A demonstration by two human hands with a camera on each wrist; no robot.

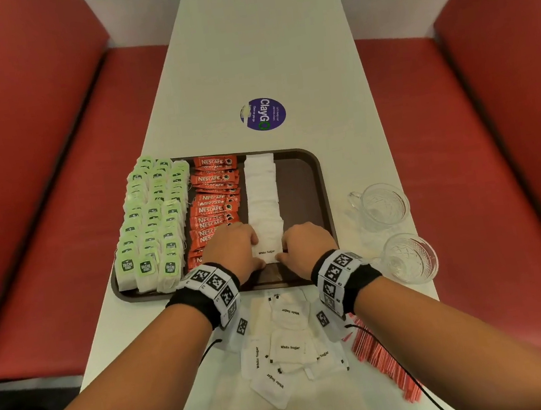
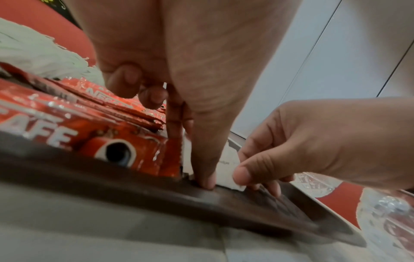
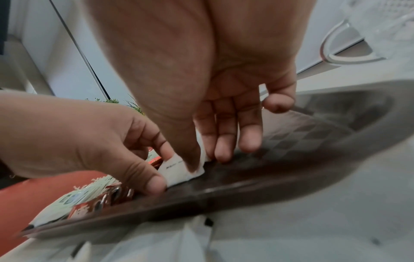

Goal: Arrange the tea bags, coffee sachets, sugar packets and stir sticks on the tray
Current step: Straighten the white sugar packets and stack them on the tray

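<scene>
- The left hand (image 1: 233, 247) and the right hand (image 1: 305, 243) flanked the nearest white sugar packet (image 1: 267, 251) at the front end of the sugar row (image 1: 262, 192). Each grip pinched one side edge of that packet between thumb and fingers.
- The left wrist view alone showed the left thumb (image 2: 206, 159) pressed down at the packet's near corner against the tray floor, and the other fingers curled above the coffee sachets.
- The right wrist view alone showed the right fingers (image 3: 224, 141) hanging long and fairly straight behind the packet, their tips at the tray's patterned floor, with the thumb over the packet's front face.
- From the head view, the brown tray (image 1: 307, 179) held three rows: green-tagged tea bags (image 1: 151, 227) on the left, orange Nescafe sachets (image 1: 216, 205) in the middle, and the overlapping sugar row beside them.
- Loose white sugar packets (image 1: 289, 346) lay on the table (image 1: 259, 51) in front of the tray, between the forearms.
- Red stir sticks (image 1: 382, 358) lay on the table by the right forearm.
- Two glass cups (image 1: 383, 207) stood on the table, right of the tray.
</scene>
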